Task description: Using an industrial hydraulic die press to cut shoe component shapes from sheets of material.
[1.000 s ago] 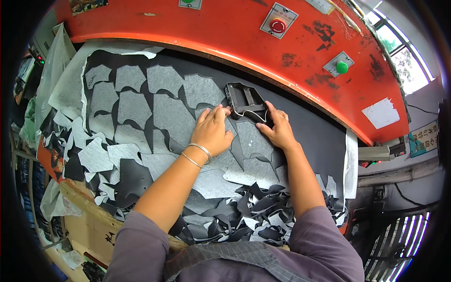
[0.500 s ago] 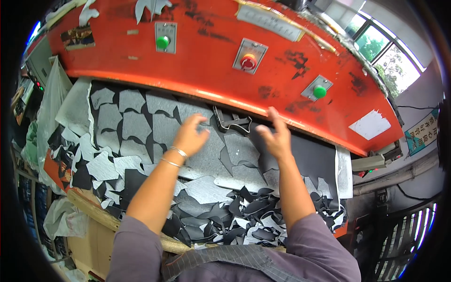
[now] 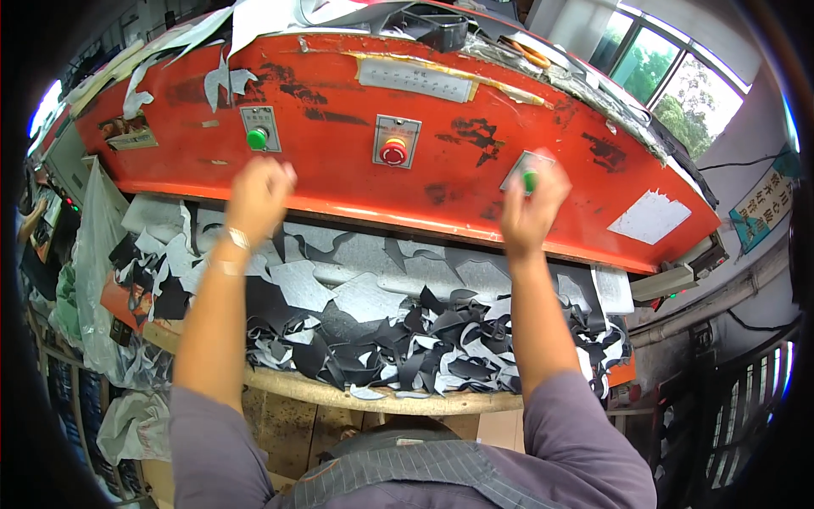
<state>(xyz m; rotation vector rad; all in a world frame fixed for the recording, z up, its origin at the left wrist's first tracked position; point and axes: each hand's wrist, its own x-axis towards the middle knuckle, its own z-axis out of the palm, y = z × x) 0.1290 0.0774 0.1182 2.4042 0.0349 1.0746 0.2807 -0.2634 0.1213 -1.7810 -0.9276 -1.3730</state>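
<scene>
My left hand (image 3: 259,197), fingers curled in and slightly blurred, is raised just below the left green push button (image 3: 257,138) on the red machine front (image 3: 339,182). My right hand (image 3: 536,208) is at the right green push button (image 3: 530,181), which shows between the thumb and the bent fingers; whether it touches is unclear. Neither hand appears to hold anything. Between them is a red mushroom-shaped button (image 3: 393,152). Below the machine front lies grey sheet material (image 3: 415,264) with cut-out gaps. The metal cutting die is out of sight.
A heap of black and grey scraps (image 3: 415,343) lies along the wooden front edge (image 3: 339,392). Clear plastic bags (image 3: 93,254) hang at left. Sheets and a black tray (image 3: 445,36) lie on top of the machine. A pipe (image 3: 704,310) runs at right.
Both hands have moved up from over the sheet to the machine's green buttons, the left one curling. The view has shifted; the die, seen before on the sheet, is no longer visible.
</scene>
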